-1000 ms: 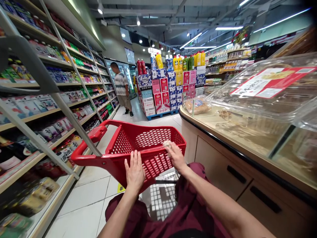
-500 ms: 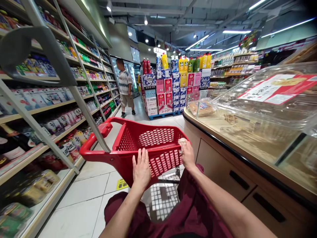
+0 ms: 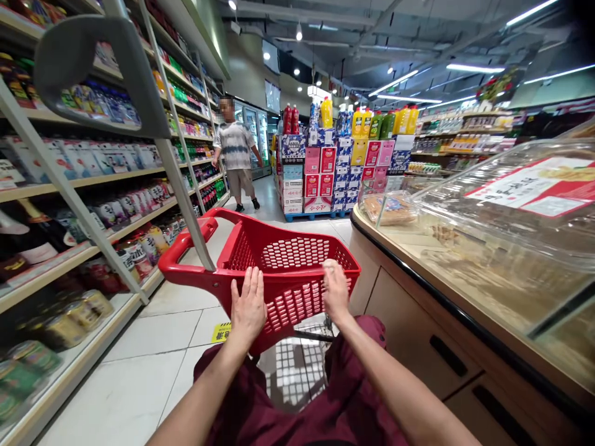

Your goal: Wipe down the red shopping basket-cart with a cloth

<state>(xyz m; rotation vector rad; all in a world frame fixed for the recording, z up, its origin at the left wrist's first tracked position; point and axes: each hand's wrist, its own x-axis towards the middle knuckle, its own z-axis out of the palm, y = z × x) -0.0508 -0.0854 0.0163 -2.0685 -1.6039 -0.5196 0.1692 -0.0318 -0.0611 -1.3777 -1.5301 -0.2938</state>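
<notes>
A red plastic shopping cart [image 3: 288,303] with perforated walls stands before my knees, side-on, and nothing shows inside its basket. My left hand [image 3: 250,305] lies flat against the near side, fingers stretched to the rim. My right hand [image 3: 335,292] is curled at the near rim, close to the right end. Something pale may be between its fingertips, too small to make out. From the left end of the cart rises a metal pole [image 3: 183,201] with a grey loop handle [image 3: 151,80] at the top.
Stocked drink shelves [image 3: 111,176] line the left. At right is a wooden counter [image 3: 409,316] bearing clear food boxes [image 3: 525,192]. Stacked drink cartons [image 3: 320,167] stand ahead. A person [image 3: 236,148] is in the aisle. A yellow floor sign [image 3: 221,332] lies beside the cart.
My right hand has moved left along the rim, away from the corner, its fingers more curled. My left hand stays flat on the side. The person ahead has turned and stepped.
</notes>
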